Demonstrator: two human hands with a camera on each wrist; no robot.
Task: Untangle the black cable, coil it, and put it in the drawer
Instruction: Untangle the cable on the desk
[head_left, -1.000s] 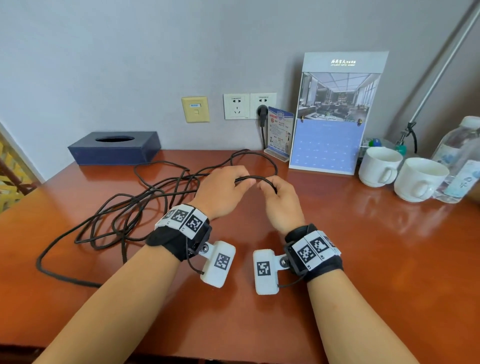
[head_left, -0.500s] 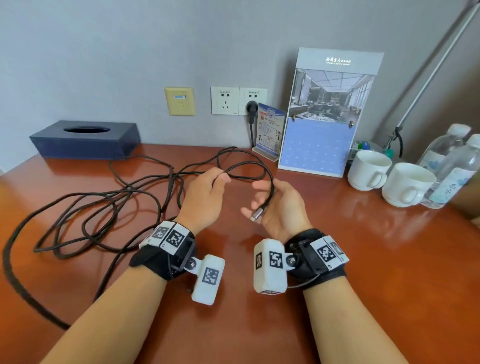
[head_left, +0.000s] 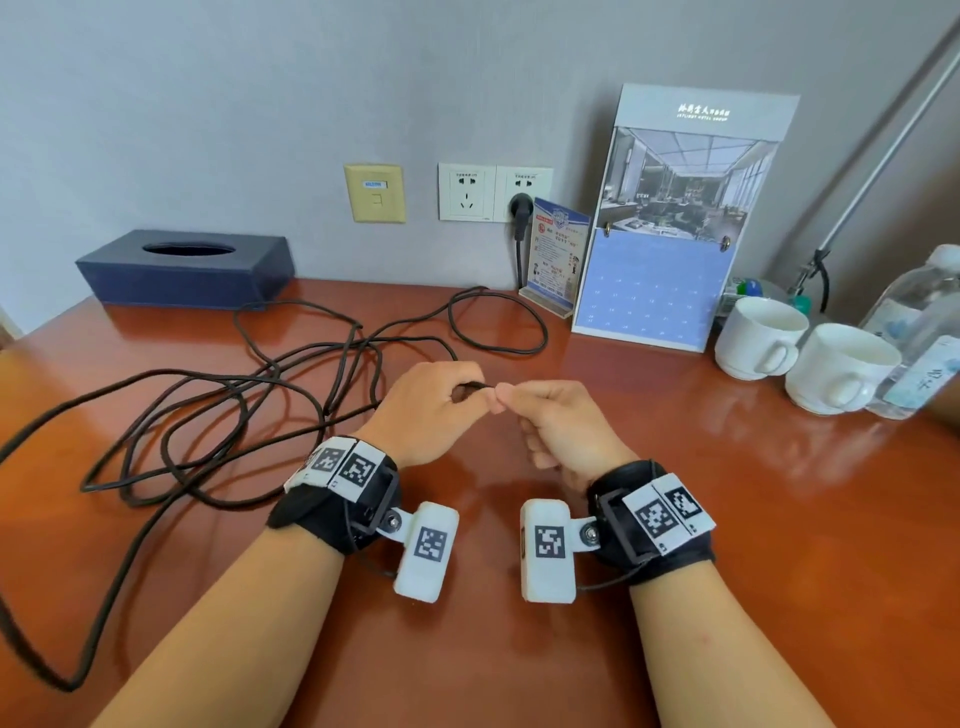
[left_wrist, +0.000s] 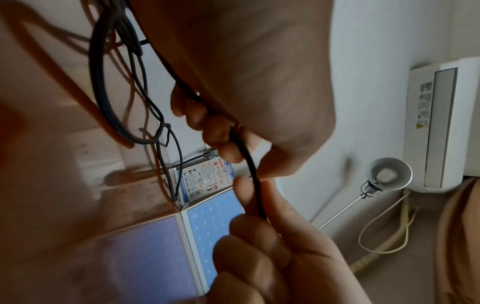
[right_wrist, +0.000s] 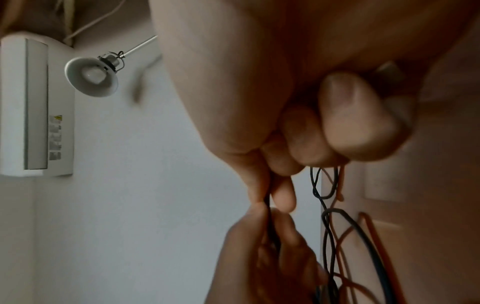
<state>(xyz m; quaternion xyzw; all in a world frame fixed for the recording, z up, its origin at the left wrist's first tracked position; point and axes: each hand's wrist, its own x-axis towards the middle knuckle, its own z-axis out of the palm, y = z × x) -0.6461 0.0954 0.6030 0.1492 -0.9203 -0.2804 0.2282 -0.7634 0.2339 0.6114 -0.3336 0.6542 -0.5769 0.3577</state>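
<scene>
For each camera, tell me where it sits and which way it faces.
Head: above the desk, facing down and forward; both forearms, left hand, right hand.
Left wrist: under the left hand, looking along its fingers.
Right wrist: under the right hand, along its fingers.
All three show the black cable pinched between both hands.

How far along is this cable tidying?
Barely begun. Nothing looks done: most of the black cable lies in tangled loops on the desk. In hand: the left hand and right hand pinch one stretch between them. Left: untangling, coiling, stowing; no drawer is in view.
</scene>
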